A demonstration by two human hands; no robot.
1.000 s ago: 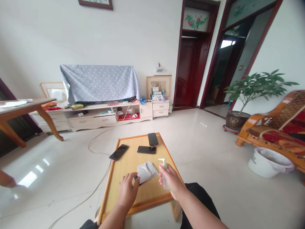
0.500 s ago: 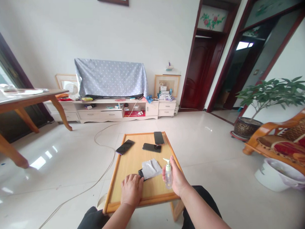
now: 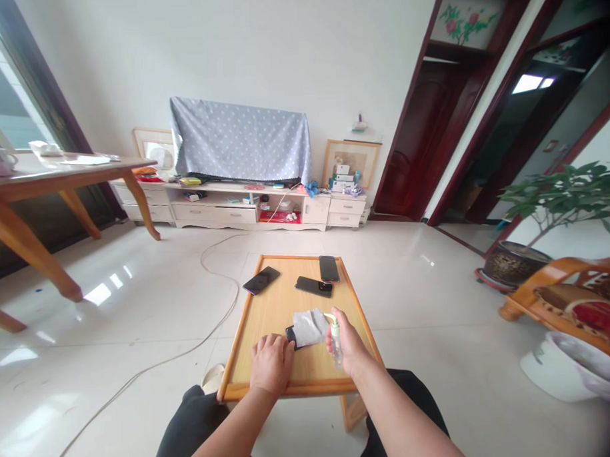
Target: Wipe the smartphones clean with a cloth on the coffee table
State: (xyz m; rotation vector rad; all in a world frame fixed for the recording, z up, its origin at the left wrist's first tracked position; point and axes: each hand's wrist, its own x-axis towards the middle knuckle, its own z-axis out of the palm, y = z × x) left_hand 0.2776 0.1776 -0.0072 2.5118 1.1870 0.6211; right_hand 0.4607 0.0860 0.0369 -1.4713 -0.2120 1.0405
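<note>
My right hand [image 3: 348,345] is wrapped round a small clear pump bottle [image 3: 336,344] with a pale green pump head. The bottle stands nearly upright above the right side of the small wooden table [image 3: 253,323], its nozzle pointing left by the edge of a grey-white cloth [image 3: 310,327]. That cloth covers most of a black smartphone [image 3: 291,335], whose left end sticks out. My left hand [image 3: 270,363] is palm down on the table with bent fingers, gripping that end of the phone; its fingertips are partly hidden.
Farther up the table lie three more dark phones: one at the left edge [image 3: 261,281], one in the middle [image 3: 314,287] and one at the back right [image 3: 329,269]. A cable [image 3: 189,356] runs across the floor at left. A white bucket [image 3: 560,369] stands at right.
The head view has shifted, so the room sits farther right in the picture. My right hand has brought the pump nozzle slightly left, up to the cloth's edge. My left hand stays at the phone.
</note>
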